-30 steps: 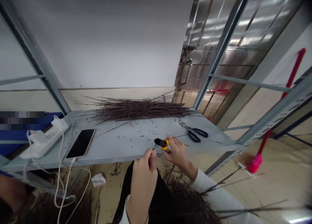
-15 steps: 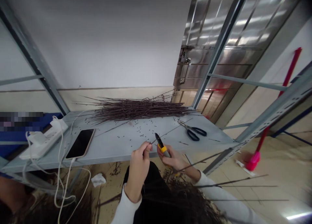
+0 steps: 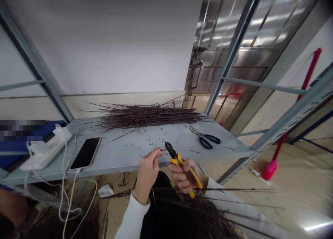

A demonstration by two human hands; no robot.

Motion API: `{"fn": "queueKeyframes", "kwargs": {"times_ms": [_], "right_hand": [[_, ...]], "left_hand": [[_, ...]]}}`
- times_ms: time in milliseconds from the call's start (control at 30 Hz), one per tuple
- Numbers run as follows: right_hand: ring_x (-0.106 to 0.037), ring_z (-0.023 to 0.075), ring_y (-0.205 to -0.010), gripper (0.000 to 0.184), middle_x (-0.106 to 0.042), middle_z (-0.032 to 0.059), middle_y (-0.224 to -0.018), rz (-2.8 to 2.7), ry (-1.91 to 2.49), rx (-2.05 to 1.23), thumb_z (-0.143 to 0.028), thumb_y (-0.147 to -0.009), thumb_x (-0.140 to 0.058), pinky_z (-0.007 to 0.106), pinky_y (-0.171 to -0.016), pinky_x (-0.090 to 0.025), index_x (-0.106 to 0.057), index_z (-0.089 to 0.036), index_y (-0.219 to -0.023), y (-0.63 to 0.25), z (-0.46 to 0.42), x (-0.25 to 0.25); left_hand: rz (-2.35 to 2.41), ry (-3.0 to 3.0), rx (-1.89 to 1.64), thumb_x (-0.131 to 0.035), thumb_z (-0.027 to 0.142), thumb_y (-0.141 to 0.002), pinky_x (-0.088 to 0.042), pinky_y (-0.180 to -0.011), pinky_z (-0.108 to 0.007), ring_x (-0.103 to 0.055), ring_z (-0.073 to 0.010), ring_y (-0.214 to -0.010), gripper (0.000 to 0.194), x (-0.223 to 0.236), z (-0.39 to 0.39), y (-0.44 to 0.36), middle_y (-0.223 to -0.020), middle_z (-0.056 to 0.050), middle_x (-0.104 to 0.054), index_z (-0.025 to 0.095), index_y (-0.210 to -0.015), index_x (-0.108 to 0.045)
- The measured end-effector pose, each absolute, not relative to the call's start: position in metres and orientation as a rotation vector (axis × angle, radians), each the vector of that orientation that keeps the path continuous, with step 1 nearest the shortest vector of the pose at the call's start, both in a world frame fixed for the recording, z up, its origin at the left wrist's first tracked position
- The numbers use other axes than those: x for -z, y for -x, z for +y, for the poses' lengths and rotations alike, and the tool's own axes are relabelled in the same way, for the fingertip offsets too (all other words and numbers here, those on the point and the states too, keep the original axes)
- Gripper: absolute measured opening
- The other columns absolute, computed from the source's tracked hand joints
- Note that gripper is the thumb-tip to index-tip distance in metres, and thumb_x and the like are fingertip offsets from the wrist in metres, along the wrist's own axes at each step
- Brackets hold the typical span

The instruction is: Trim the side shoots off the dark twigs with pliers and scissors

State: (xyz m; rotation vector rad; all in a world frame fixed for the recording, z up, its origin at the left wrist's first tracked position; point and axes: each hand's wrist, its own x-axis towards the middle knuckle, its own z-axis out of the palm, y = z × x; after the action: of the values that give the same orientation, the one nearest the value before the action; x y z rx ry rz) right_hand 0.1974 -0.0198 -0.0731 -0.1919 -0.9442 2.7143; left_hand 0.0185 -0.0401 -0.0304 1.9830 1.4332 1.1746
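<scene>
My left hand [image 3: 147,168] is closed in a pinch, with a short end of a thin dark twig [image 3: 163,150] poking out from the fingertips. In my right hand [image 3: 183,178] is a pair of diagonal cutters [image 3: 178,159] with yellow handles and black jaws. The handles stand spread within the fingers, and the jaws meet the twig's tip just right of my left hand; whether they bite on it I cannot tell. Small dark clippings [image 3: 149,139] are scattered over the grey shelf [image 3: 125,157] behind both hands.
A bundle of dark twigs [image 3: 145,117] lies along the shelf's back. Black-handled scissors [image 3: 206,140] rest at the right. To the left are a phone [image 3: 85,152] and a white power strip [image 3: 48,152] with cables. More twigs [image 3: 208,214] cover my lap and stick out rightward.
The cutters have turned, so their spread yellow handles now show. The long thin twig that stretched right past the jaws is no longer there. The twigs by my right forearm have shifted.
</scene>
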Motion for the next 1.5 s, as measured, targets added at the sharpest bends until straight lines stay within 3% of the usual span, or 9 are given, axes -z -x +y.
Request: {"fn": "queueKeyframes", "kwargs": {"times_ms": [167, 367, 633, 833, 1067, 1267, 1400, 1500], "right_hand": [[-0.006, 0.0054, -0.029, 0.048, -0.011, -0.0134, -0.040, -0.850, 0.382, -2.720, -0.041, -0.054, -0.050, 0.017, -0.030, -0.013, -0.008, -0.024, -0.070, -0.198, -0.013, 0.094], [-0.014, 0.0064, -0.039, 0.031, -0.024, -0.0101, -0.049, -1.013, 0.302, -2.586, -0.028, -0.055, -0.052, 0.019, -0.035, -0.017, -0.024, -0.023, -0.067, -0.191, -0.017, 0.064], [-0.024, 0.0058, -0.043, 0.018, -0.032, -0.0101, -0.052, -1.516, 0.722, -1.819, -0.026, -0.062, -0.053, 0.020, -0.042, -0.022, -0.037, -0.022, -0.070, -0.182, -0.023, 0.055], [-0.026, 0.0078, -0.053, 0.015, -0.028, -0.0082, -0.058, -1.882, 0.999, -1.073, -0.017, -0.060, -0.049, 0.020, -0.049, -0.024, -0.037, -0.021, -0.068, -0.181, -0.021, 0.039], [-0.027, 0.0084, -0.048, 0.016, -0.028, -0.0091, -0.056, -2.214, 1.055, -0.642, -0.018, -0.062, -0.049, 0.021, -0.049, -0.023, -0.037, -0.022, -0.072, -0.196, -0.014, 0.034], [-0.040, 0.0135, -0.054, 0.014, -0.046, -0.0026, -0.062, -2.395, 1.173, -0.299, -0.020, -0.064, -0.049, 0.024, -0.055, -0.026, -0.046, -0.021, -0.078, -0.210, -0.012, 0.026], [-0.045, 0.0160, -0.056, 0.022, -0.052, -0.0001, -0.065, -2.307, 1.328, -0.215, -0.023, -0.064, -0.051, 0.025, -0.055, -0.026, -0.051, -0.021, -0.086, -0.208, -0.011, 0.032], [-0.037, 0.0133, -0.052, 0.018, -0.045, -0.0035, -0.059, -2.124, 1.399, -0.322, -0.023, -0.063, -0.051, 0.025, -0.054, -0.023, -0.047, -0.022, -0.081, -0.200, -0.009, 0.040]], "left_hand": [[1.447, -1.991, -1.192, -0.037, 0.012, -0.086, -0.049, -0.074, -0.027, -0.068, -0.0174, -0.078, 0.027, 0.032, -0.037, -0.018, -0.090, -0.007, -0.074, 0.018, -0.092, -0.063], [1.572, -1.981, -1.032, -0.038, 0.013, -0.086, -0.047, -0.072, -0.026, -0.067, -0.0168, -0.075, 0.028, 0.030, -0.037, -0.017, -0.089, -0.004, -0.074, 0.021, -0.092, -0.064], [1.668, -2.041, -0.928, -0.038, 0.017, -0.089, -0.038, -0.057, -0.021, -0.055, -0.0124, -0.050, 0.026, 0.022, -0.046, -0.016, -0.065, 0.000, -0.067, 0.022, -0.082, -0.063], [1.740, -2.036, -1.020, -0.041, 0.022, -0.089, -0.035, -0.051, -0.021, -0.054, -0.0123, -0.047, 0.025, 0.018, -0.056, -0.012, -0.060, 0.000, -0.064, 0.022, -0.082, -0.064], [1.782, -2.061, -0.949, -0.041, 0.014, -0.087, -0.038, -0.056, -0.022, -0.061, -0.0140, -0.054, 0.026, 0.009, -0.057, -0.007, -0.070, -0.001, -0.071, 0.022, -0.084, -0.065], [1.865, -2.152, -0.736, -0.042, 0.008, -0.086, -0.036, -0.056, -0.023, -0.068, -0.0166, -0.069, 0.030, 0.004, -0.053, -0.002, -0.085, -0.002, -0.075, 0.025, -0.090, -0.066], [1.969, -2.168, -0.572, -0.044, 0.009, -0.087, -0.030, -0.052, -0.025, -0.068, -0.0176, -0.067, 0.028, -0.004, -0.053, -0.006, -0.082, -0.001, -0.075, 0.026, -0.092, -0.066], [2.028, -2.161, -0.503, -0.044, 0.015, -0.090, -0.027, -0.050, -0.026, -0.067, -0.0194, -0.063, 0.025, -0.007, -0.054, -0.014, -0.073, -0.004, -0.074, 0.025, -0.093, -0.067]]}}
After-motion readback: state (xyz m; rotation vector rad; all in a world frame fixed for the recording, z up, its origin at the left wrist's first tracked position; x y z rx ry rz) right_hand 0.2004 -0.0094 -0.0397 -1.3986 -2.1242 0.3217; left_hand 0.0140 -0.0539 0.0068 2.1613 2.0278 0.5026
